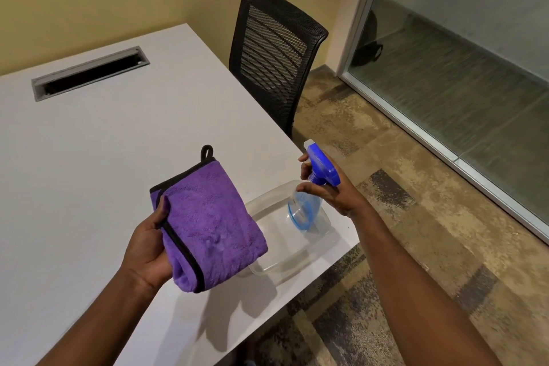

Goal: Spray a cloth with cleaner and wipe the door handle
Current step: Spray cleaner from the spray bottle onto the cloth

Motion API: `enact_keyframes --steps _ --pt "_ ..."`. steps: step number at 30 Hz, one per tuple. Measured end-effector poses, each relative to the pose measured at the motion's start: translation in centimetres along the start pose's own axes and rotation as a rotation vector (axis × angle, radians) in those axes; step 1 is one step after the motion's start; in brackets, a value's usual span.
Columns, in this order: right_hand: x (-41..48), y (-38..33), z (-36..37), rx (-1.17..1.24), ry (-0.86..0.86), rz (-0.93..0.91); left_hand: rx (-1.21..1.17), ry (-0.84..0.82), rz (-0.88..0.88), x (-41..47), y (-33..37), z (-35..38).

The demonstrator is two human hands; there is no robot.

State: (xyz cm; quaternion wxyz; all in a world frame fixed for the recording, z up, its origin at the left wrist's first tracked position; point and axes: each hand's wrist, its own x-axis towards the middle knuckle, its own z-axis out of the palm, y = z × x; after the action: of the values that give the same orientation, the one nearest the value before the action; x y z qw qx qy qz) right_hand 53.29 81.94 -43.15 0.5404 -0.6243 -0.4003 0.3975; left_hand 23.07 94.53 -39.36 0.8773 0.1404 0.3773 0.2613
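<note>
My left hand [150,246] holds a folded purple cloth [212,223] with black trim and a black hanging loop, lifted above the white table [89,157]. A few darker damp spots show on the cloth's lower face. My right hand [332,190] grips a clear spray bottle [306,205] with a blue trigger head by its neck, fingers around the trigger. The nozzle points left toward the cloth, a short gap away. No door handle is in view.
A clear plastic tray [285,255] sits at the table's near right corner, under the bottle. A black mesh chair [273,47] stands at the table's far right side. A glass wall [463,68] with a metal frame runs along the right. Patterned carpet covers the floor.
</note>
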Motion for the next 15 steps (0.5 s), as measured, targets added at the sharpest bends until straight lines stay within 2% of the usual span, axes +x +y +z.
enact_keyframes --steps 11,15 --pt "0.1 0.0 -0.4 -0.082 -0.101 0.026 -0.004 0.009 0.013 -0.8 -0.8 0.4" --pt "-0.2 1.0 -0.6 -0.105 -0.078 0.029 -0.004 0.021 0.013 -1.1 -1.1 0.3"
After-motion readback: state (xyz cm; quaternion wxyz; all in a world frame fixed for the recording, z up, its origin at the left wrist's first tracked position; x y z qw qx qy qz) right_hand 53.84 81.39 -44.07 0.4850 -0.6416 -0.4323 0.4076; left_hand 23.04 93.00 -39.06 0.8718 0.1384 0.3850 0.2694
